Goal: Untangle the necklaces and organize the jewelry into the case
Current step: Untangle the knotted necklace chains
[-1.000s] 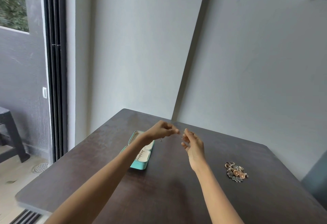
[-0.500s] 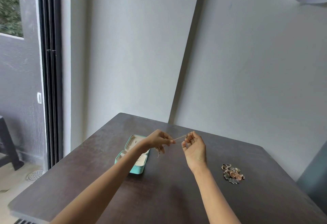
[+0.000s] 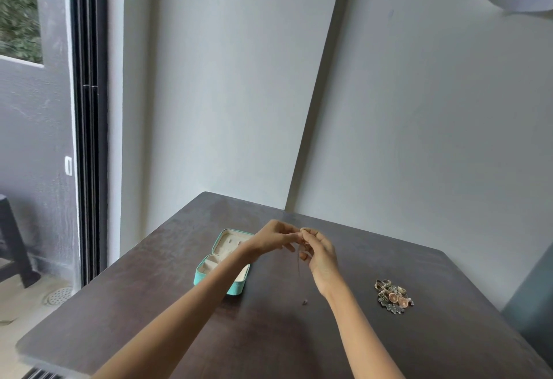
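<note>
Above the middle of the dark table point(image 3: 269, 333), my left hand point(image 3: 273, 238) and my right hand point(image 3: 318, 254) meet fingertip to fingertip. Both pinch a thin necklace chain point(image 3: 298, 262) that hangs straight down between them, ending in a small pendant point(image 3: 304, 302) just over the tabletop. An open teal jewelry case point(image 3: 221, 259) with a cream lining lies behind my left forearm, partly hidden by it. A pile of rings and other jewelry point(image 3: 392, 295) lies on the table to the right of my right wrist.
The table stands in a corner between two grey walls. At the left are a dark sliding door frame point(image 3: 89, 139), a floor drain point(image 3: 58, 295) and part of a dark stool point(image 3: 12, 244). A grey-blue chair edge point(image 3: 532, 304) shows at the right.
My hands have come together from holding the chain stretched level between them. The chain now hangs down with its pendant near the table. The camera has shifted slightly.
</note>
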A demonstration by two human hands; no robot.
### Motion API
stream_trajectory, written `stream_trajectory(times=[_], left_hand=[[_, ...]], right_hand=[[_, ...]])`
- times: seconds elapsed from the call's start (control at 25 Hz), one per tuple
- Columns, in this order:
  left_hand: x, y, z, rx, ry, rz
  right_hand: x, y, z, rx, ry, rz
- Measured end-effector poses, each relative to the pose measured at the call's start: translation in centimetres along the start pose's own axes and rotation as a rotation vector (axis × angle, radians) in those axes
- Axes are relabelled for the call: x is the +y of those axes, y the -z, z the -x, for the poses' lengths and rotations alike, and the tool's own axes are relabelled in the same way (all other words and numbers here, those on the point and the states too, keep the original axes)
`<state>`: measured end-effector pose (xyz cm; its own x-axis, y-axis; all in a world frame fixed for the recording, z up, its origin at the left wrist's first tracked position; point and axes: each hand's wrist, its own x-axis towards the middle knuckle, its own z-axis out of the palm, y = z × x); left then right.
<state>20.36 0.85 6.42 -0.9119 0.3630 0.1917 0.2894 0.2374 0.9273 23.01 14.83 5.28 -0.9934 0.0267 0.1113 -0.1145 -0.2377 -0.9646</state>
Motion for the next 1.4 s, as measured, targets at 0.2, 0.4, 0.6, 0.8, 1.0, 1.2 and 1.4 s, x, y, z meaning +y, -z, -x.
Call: stream_trajectory(times=[0.2, 0.4, 0.6, 0.8, 1.0, 1.2, 1.4], left_hand=[[-1.3, 0.4, -0.4, -0.059, -0.08, 0.037], [-1.4, -0.1, -1.0, 0.013, -0.094, -0.083], [-1.0, -0.2, -0.9, 0.042, -0.075, -0.002], [-0.2, -0.1, -0.4, 0.079, -0.04, 0.131], [0.3, -0.4, -0.4, 0.126, 0.012, 0.218], [0.3, -0.5, -0.4, 0.117, 0.092, 0.461], [0.8, -0.9, -0.5, 0.183, 0.218, 0.569]], right_hand=[[0.4, 0.8, -0.3, 0.035, 0.01, -0.004], [0.0, 0.8, -0.3, 0.069, 0.03, -0.009], [-0.3, 1.0, -0.2, 0.086, 0.007, -0.096], [0.6, 1.7, 0.1, 0.098, -0.042, -0.127], [0.7, 1.8, 0.6, 0.108, -0.113, -0.356], [0.6, 2.2, 0.6, 0.108, -0.164, -0.49], [1.6, 2.1, 0.8, 0.077, -0.16, -0.304]])
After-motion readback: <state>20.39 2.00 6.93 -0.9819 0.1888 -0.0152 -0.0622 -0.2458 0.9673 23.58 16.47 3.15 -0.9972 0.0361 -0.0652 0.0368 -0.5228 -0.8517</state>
